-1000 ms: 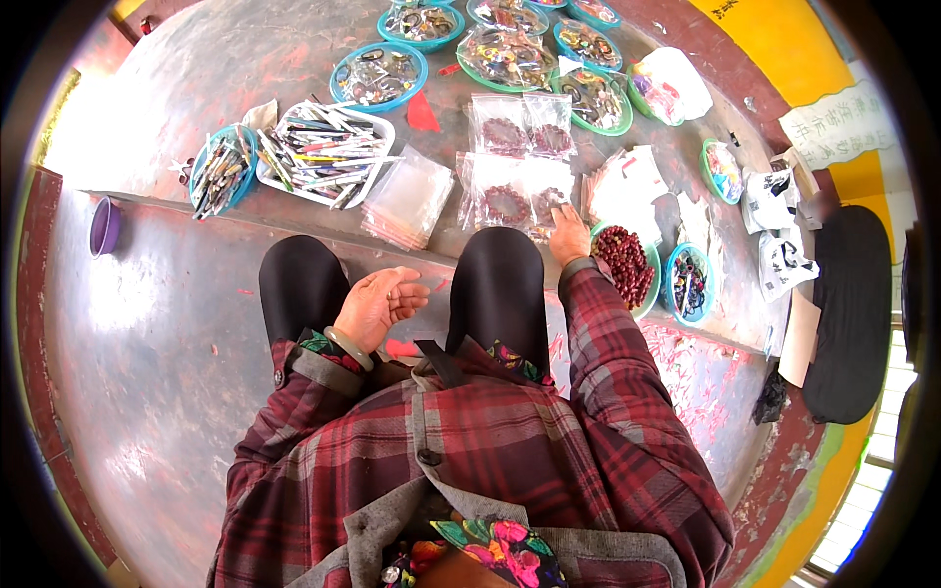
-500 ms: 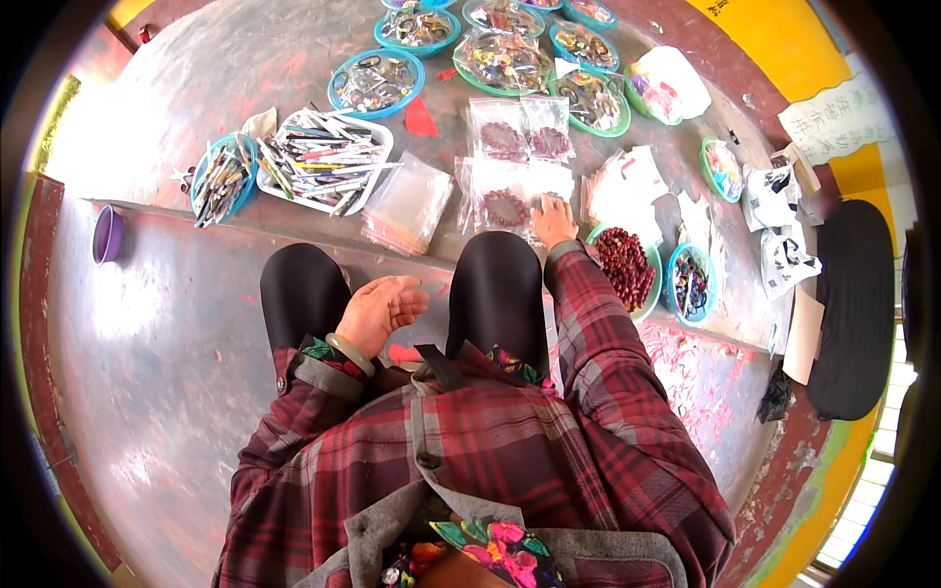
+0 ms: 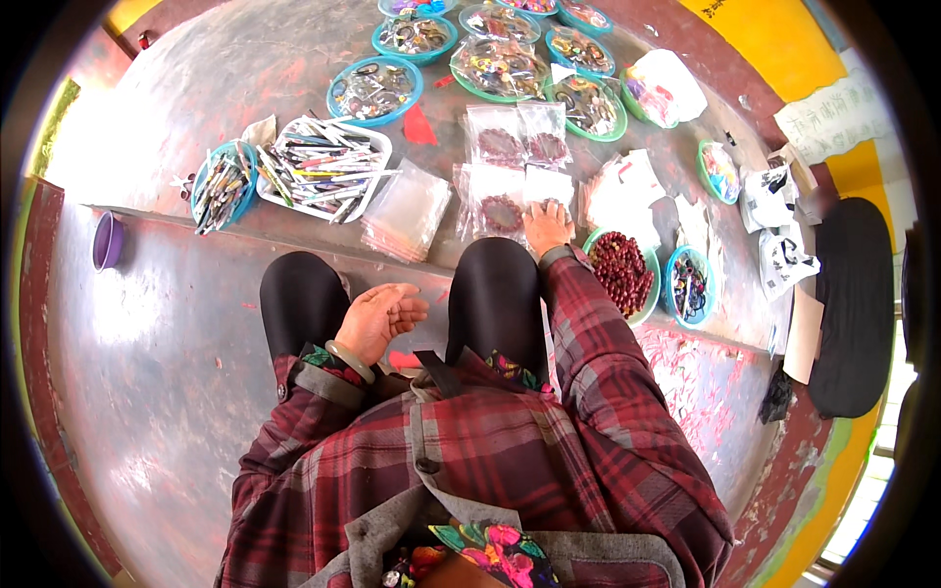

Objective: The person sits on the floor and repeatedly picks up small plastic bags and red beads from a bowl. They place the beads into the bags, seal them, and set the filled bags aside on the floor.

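Note:
My right hand [image 3: 548, 229] lies palm down, fingers stretched out, on the near end of a clear bag [image 3: 549, 186] with a white card in it. Beside it a dark red bead bracelet [image 3: 501, 214] shows through another clear bag. Just behind these lie more bagged bracelets [image 3: 501, 147]. Close by the right wrist sits a green bowl [image 3: 651, 306] full of loose dark red bead bracelets [image 3: 618, 272]. Between my knees my left hand [image 3: 380, 319] hovers with loosely bent fingers and nothing in it; a pale bangle [image 3: 349, 361] circles that wrist.
A stack of clear bags [image 3: 407, 214] lies left of the bracelets, beside a white tray [image 3: 384, 157] of pens and a blue basket [image 3: 253, 196] of more pens. Several film-covered bowls [image 3: 420, 90] stand farther back. White cards [image 3: 625, 191] and a blue bowl [image 3: 713, 306] of trinkets are rightward.
My right hand has shifted slightly left and nearer, its fingers now flatter on the bag. The left hand stays almost where it was.

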Demonstrator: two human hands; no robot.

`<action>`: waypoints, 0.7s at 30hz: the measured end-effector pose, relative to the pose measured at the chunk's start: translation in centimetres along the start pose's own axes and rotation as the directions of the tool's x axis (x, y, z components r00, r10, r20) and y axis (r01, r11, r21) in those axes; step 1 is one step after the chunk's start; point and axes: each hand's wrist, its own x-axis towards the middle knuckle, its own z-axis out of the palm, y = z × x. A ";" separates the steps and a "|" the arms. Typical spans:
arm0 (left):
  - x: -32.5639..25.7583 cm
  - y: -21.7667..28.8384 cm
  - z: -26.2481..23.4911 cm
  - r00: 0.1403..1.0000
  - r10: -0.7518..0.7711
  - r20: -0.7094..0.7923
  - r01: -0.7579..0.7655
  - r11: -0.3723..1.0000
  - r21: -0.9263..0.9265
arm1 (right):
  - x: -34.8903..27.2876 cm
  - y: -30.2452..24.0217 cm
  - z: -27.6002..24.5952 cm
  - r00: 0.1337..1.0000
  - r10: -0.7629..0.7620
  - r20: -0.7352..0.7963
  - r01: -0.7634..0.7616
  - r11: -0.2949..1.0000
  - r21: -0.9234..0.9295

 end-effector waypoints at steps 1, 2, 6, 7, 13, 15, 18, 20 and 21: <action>0.0 -0.1 0.0 1.000 -0.001 0.002 0.001 1.000 0.002 | 0.0 0.2 0.1 0.997 0.016 0.073 -0.016 1.000 -0.003; 0.1 -0.2 0.0 1.000 -0.003 0.005 0.003 1.000 0.004 | -0.1 0.4 0.2 1.000 0.024 0.011 -0.024 0.999 0.026; 0.1 -0.2 -0.1 1.000 0.002 0.009 -0.002 1.000 0.020 | -1.4 0.9 0.1 0.950 0.018 -0.313 0.035 0.986 0.164; 0.1 -0.1 0.0 1.000 -0.004 -0.008 0.005 0.999 0.036 | -2.0 1.2 0.0 0.927 0.000 -0.376 0.079 0.978 0.194; 0.0 0.0 0.7 1.000 -0.010 -0.015 0.011 0.999 0.040 | -9.1 7.4 4.5 0.865 -0.164 -0.475 0.321 0.908 0.271; 0.4 -0.3 0.0 1.000 -0.001 -0.007 0.001 1.000 0.015 | -13.7 7.8 6.0 0.898 -0.159 -0.410 0.326 0.866 0.379; 0.7 -1.0 -0.5 0.994 0.067 -0.085 -0.069 0.998 -0.012 | -19.8 7.4 5.1 0.968 -0.074 -0.238 0.200 0.800 0.565; 1.1 -1.5 -1.5 0.991 0.103 -0.090 -0.104 0.995 0.000 | -21.0 7.4 4.2 0.984 0.052 -0.170 0.061 0.800 0.597; 1.3 -1.7 -2.1 0.988 0.123 -0.093 -0.123 0.992 0.004 | -21.2 7.1 3.3 0.984 0.113 -0.137 -0.007 0.795 0.606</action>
